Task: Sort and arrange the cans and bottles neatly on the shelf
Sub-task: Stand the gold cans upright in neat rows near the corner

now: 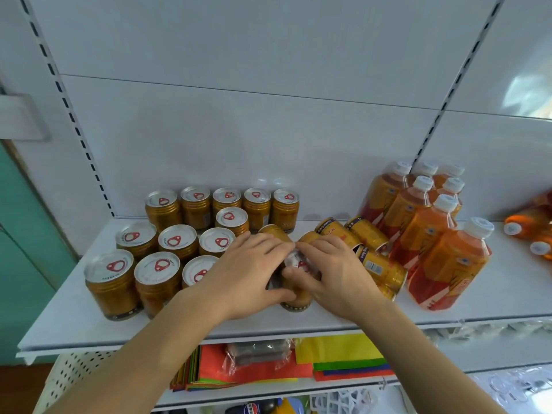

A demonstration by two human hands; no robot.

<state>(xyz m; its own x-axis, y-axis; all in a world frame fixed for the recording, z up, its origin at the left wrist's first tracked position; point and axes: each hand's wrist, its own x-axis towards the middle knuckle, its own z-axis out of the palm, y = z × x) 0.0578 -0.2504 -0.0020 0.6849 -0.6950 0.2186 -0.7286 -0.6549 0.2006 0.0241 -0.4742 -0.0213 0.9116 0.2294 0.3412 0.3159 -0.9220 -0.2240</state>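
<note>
Several gold cans [167, 264] with white lids and red pull tabs stand upright in rows on the left of the white shelf [74, 318]. My left hand [248, 273] and my right hand [334, 273] both grip one upright gold can [295, 294] at the shelf's front middle. Behind my hands, several gold cans [367, 231] lie on their sides. To the right, several orange bottles [418, 216] with white caps stand in a group.
More orange bottles [531, 228] lie on their sides at the far right. Below, a lower shelf holds coloured paper sheets [343, 354] and a wrapped dark packet [257, 351]. A white back panel rises behind the shelf.
</note>
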